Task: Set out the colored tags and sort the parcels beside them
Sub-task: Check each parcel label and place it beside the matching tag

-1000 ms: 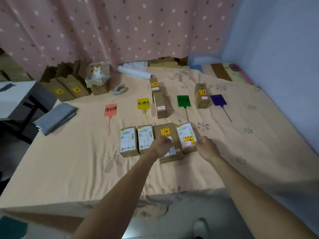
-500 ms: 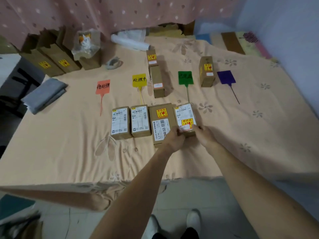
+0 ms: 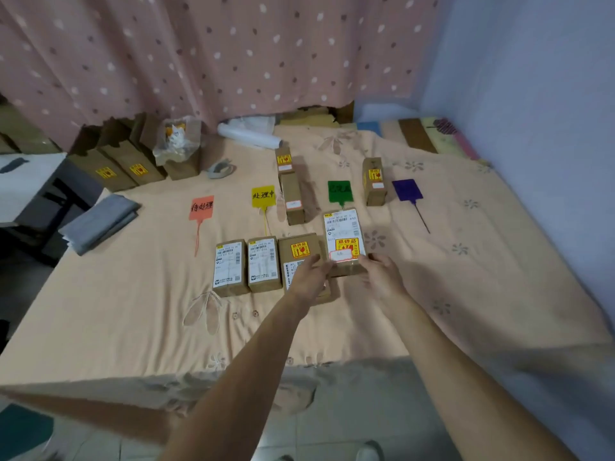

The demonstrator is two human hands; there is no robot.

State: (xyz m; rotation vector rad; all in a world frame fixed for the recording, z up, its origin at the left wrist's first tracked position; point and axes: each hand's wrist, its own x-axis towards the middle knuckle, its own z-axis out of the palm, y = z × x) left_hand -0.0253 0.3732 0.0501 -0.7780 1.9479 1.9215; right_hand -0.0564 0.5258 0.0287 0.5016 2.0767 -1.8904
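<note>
Four tags lie in a row on the peach bedsheet: an orange tag, a yellow tag, a green tag and a purple tag. Both hands hold one labelled parcel lifted and tilted up, just below the green tag. My left hand grips its near left corner, my right hand its near right corner. A wider parcel with a yellow sticker lies under my left hand. Two white-labelled parcels lie to its left. Two parcels stand beside the yellow tag, another parcel between green and purple.
Brown boxes line the back left before a spotted pink curtain. A plastic bag, a white roll and a tape roll lie at the back. Folded grey cloth sits at the left edge. A wall stands at the right.
Both hands closed on the rightmost front-row parcel and raised its far end off the sheet, toward the green tag. The camera view tilted down, then back up.
</note>
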